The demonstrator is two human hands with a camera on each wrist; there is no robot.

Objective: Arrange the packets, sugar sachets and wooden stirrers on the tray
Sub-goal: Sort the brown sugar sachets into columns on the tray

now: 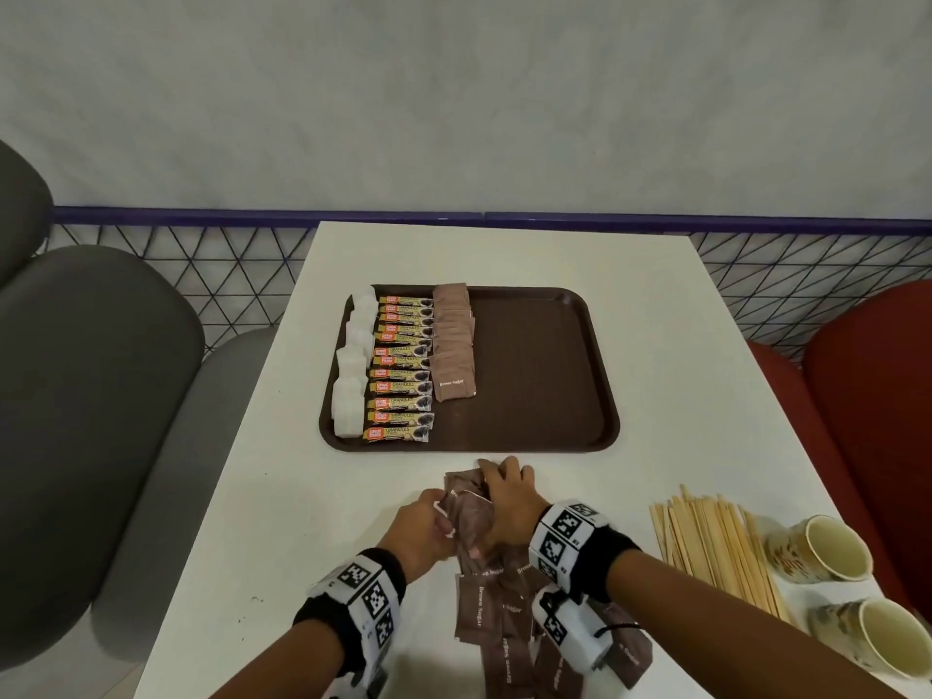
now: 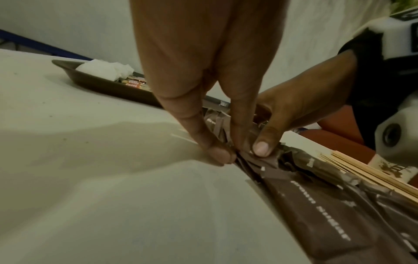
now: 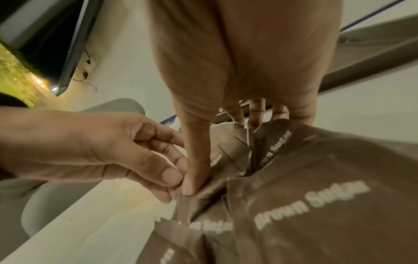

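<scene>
A brown tray [image 1: 534,370] holds a column of white sachets [image 1: 353,375], a column of coffee packets [image 1: 401,370] and a row of brown sugar sachets [image 1: 454,345]; its right half is bare. In front of it lies a loose pile of brown sugar sachets [image 1: 476,612] [image 3: 316,205]. My right hand [image 1: 504,489] [image 3: 195,180] grips a bunch of these sachets [image 1: 471,512] on the table, thumb at the near end, fingers at the far end. My left hand [image 1: 441,519] [image 2: 228,154] pinches the bunch's left edge. Wooden stirrers [image 1: 716,547] [image 2: 373,176] lie to the right.
Two paper cups [image 1: 827,547] [image 1: 882,643] lie on their sides right of the stirrers, near the table's right edge. Grey seats stand on the left, a red seat on the right, and a mesh rail runs behind the table.
</scene>
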